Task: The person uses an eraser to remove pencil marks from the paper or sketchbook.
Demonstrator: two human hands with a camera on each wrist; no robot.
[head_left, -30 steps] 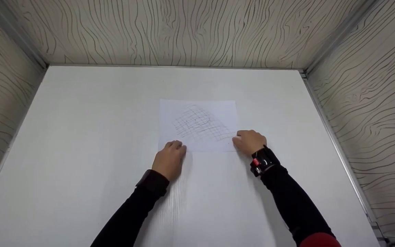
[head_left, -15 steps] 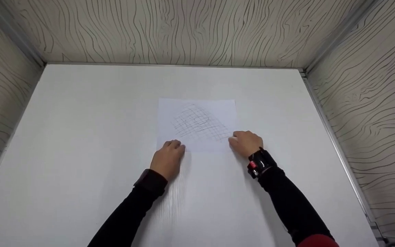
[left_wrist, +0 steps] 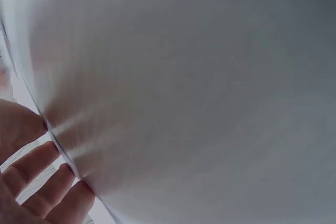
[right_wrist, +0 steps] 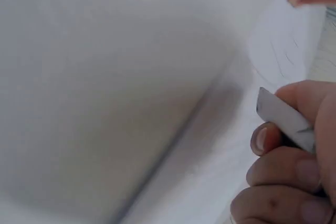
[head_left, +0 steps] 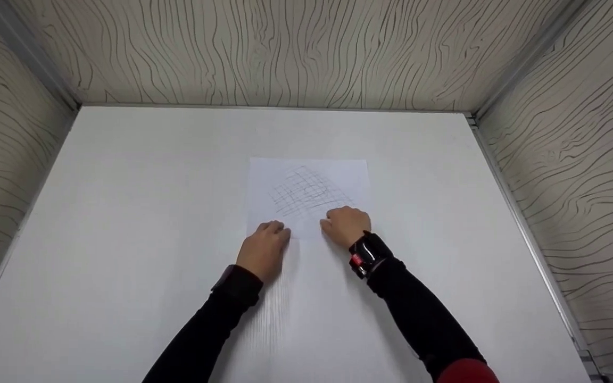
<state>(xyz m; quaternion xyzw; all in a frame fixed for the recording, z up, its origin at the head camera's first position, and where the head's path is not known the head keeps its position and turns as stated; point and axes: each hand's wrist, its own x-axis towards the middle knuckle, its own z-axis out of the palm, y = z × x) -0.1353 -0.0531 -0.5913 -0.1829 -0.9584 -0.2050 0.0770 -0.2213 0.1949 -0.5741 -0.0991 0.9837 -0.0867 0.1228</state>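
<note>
A white sheet of paper lies flat on the white table, bearing a pencilled grid of crossing lines. At its lower left edge my left hand rests with the fingertips pressing on the paper; the left wrist view shows its fingers extended and holding nothing. My right hand is over the sheet's lower right part, just below the lines. In the right wrist view it pinches a small white eraser between thumb and fingers. The head view hides the eraser behind the hand.
The white tabletop spreads round the sheet on every side. Wood-patterned panels stand at the back and along both sides, with metal strips at their corners. A wristband sits on the right wrist.
My right hand has slid left across the sheet from its right edge, covering some lower right lines. The left hand stays at the same corner. The head view has shifted slightly.
</note>
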